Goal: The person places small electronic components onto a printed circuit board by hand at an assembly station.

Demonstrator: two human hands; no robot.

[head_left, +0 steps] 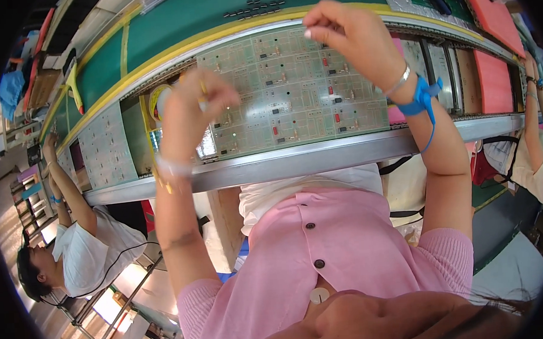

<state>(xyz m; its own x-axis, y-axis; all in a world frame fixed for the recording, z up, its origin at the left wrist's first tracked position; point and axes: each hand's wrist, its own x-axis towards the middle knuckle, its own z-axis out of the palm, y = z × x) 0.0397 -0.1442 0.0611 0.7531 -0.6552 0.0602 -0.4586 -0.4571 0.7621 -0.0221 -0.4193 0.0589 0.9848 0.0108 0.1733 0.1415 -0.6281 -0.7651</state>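
A large pale-green printed circuit board panel [308, 109] lies flat on the metal-railed line before me, dotted with small red and black components. My left hand [201, 94] hovers over the panel's left part, its fingers curled and smeared by motion; whether anything is in them does not show. At the panel's far edge is my right hand [345, 29], with thumb and forefinger drawn together and the other fingers folded in. Anything between those fingertips is too small to make out. Several black components [256, 9] lie on the green surface beyond my right hand.
A near metal rail [295, 157] runs between my body and the panel. Another board panel [105, 144] lies left, and a tape roll [157, 102] sits between panels. Pink foam sheets [495, 81] stand at right. Co-workers [98, 252] work on both sides.
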